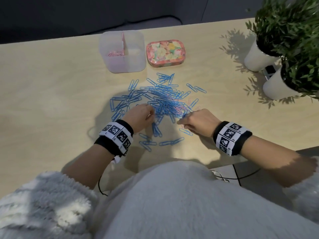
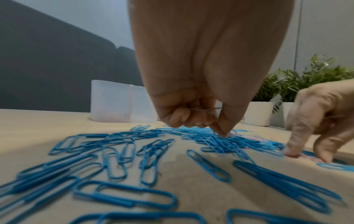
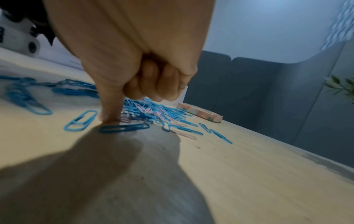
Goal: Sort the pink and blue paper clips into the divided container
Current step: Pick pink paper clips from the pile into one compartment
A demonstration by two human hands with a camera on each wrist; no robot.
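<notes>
Nearest: person's fluffy white fleece top, both forearms w/ black wristbands carrying black-and-white square markers.

Left hand is at the near-left edge of the clip pile. Fingers are curled in, w/ thin pale wire clips bunched inside the curl; thumb and forefinger tips meet low, touching the pile. Colour of the held clips looks pinkish but is hard to tell.

Right hand is at the near-right edge. One finger is stretched down w/ its tip pressed on the light wooden tabletop just beside a loose blue clip; other fingers are curled into the palm, nothing seen in them.

Mid-table: spread of blue plastic-coated paper clips, a few pale pink paper clips mixed in, mostly on the right side.

Further back: translucent square plastic container w/ centre divider; left compartment holds pink clips, right one shows none. Just right of it, a closed rounded floral-print tin.

Far right: two leafy green plants in white pots.
</notes>
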